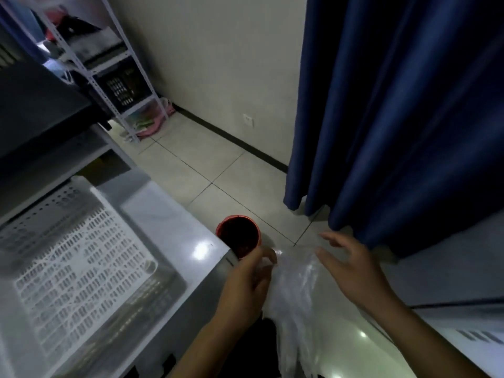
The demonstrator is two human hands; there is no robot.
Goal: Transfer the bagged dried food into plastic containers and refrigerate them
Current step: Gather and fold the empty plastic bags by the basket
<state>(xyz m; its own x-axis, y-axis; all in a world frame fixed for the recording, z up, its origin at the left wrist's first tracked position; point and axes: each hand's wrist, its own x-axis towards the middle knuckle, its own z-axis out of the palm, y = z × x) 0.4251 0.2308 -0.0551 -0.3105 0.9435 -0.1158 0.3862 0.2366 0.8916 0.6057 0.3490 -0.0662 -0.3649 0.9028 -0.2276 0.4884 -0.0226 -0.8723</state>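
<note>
A clear, crumpled plastic bag hangs in front of me over the floor. My left hand pinches its upper left edge. My right hand hovers just right of the bag with fingers spread and holds nothing. A round red bin with a dark inside stands on the tiled floor just beyond my left hand. No plastic food container is in view.
A white perforated basket lies on a pale counter at the left. A metal shelf rack stands in the far corner. Dark blue curtains hang on the right. A white surface lies at the right.
</note>
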